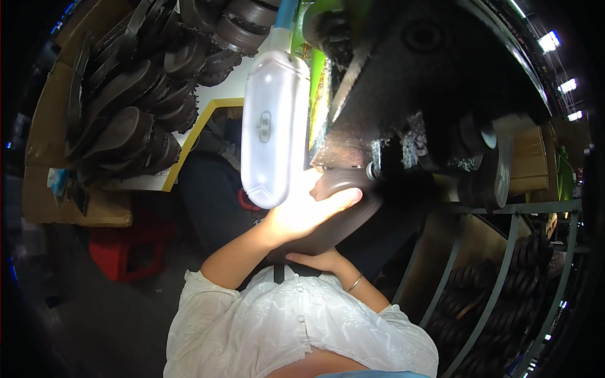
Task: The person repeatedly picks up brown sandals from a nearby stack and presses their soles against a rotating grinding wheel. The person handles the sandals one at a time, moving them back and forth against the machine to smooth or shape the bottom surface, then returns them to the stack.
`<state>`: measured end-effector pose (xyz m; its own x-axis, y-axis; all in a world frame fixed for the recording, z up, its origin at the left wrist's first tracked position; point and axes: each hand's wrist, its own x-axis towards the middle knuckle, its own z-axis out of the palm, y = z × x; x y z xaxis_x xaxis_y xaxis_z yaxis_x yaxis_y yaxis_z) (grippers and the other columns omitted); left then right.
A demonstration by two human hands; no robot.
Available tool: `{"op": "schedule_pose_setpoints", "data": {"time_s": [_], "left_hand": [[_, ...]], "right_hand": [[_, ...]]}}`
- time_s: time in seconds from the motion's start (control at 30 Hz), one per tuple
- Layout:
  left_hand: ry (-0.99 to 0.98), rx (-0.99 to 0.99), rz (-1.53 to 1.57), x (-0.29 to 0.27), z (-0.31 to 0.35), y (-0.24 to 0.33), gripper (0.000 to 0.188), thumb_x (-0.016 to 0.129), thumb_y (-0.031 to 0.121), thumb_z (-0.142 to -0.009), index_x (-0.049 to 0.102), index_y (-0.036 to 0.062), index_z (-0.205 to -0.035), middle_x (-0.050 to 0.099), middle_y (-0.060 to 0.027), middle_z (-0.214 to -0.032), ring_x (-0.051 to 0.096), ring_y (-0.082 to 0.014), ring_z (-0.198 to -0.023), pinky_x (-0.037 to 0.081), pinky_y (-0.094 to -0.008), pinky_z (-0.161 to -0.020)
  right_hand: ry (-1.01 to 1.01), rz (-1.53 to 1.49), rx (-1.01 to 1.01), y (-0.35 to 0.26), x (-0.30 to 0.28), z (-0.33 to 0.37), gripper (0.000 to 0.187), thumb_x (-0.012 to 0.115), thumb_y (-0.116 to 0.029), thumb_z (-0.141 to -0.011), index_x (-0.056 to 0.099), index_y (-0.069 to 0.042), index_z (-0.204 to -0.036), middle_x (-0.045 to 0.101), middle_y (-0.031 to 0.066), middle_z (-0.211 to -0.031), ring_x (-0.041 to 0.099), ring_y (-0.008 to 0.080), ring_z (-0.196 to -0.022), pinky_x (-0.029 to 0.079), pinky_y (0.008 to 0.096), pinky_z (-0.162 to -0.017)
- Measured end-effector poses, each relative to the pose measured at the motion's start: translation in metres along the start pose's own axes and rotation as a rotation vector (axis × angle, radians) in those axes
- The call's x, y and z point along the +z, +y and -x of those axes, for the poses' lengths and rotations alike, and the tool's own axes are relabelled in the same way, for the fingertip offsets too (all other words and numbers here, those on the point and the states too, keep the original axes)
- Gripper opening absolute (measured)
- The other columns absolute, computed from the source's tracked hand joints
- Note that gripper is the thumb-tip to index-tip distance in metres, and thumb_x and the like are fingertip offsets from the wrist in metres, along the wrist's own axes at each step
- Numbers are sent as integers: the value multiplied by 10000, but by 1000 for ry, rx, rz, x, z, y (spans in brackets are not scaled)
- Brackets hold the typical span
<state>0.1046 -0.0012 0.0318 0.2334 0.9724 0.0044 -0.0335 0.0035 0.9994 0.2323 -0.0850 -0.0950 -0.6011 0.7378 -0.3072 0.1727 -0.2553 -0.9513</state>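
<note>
A dark brown shoe sole lies slantwise in front of me, its far end up against the trimming machine. My left hand is closed around the far part of the sole, thumb stretched along its upper face; the other fingers are partly hidden and washed out by glare. At the near end, close to my body, my right hand holds the sole from below, with its fingers mostly covered. Small metal parts of the machine meet the sole's far edge.
A bright white lamp hangs over my left hand. Several dark soles are heaped at the left, beside cardboard. A red stool stands below them. On the right, a metal rack carries many more soles.
</note>
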Motion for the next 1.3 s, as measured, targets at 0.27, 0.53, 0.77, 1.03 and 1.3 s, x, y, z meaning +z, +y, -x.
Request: {"op": "schedule_pose_setpoints", "data": {"time_s": [0.27,0.53,0.77,1.03,1.3], "left_hand": [[70,108,123,-11,18,-9,197,656,115,-771,619,-30,-898,635,-94,-815,586,-121,-735,475,-260,-646],[141,161,233,-13,29,-33,360,614,204,-788,541,-38,-1044,598,-81,-932,557,-134,-860,442,-272,-784],[85,37,179,-14,35,-33,319,598,183,-822,535,-31,-1050,596,-73,-908,557,-115,-828,448,-249,-743],[192,77,252,-50,54,-42,348,623,136,-812,503,-67,-1068,603,-62,-924,561,-86,-818,443,-229,-723],[266,86,136,-73,68,-45,400,613,187,-810,497,-77,-1086,590,-70,-927,538,-95,-837,429,-234,-750]], "right_hand": [[52,211,-142,-6,-27,35,394,725,-195,-686,591,2,-1000,623,127,-963,591,210,-890,459,299,-779],[582,121,-228,-42,-152,120,323,756,-191,-532,629,8,-752,610,49,-680,572,121,-634,452,245,-591],[930,-475,-787,-90,-168,86,409,537,-156,-791,484,68,-1129,557,184,-1088,555,290,-997,444,400,-876],[793,-707,-829,-84,-133,51,317,457,-107,-789,536,66,-1044,591,167,-1005,574,289,-941,445,387,-860],[760,-730,-739,-81,-111,27,461,541,-120,-680,443,5,-1113,530,142,-1054,517,264,-999,393,387,-921]]}}
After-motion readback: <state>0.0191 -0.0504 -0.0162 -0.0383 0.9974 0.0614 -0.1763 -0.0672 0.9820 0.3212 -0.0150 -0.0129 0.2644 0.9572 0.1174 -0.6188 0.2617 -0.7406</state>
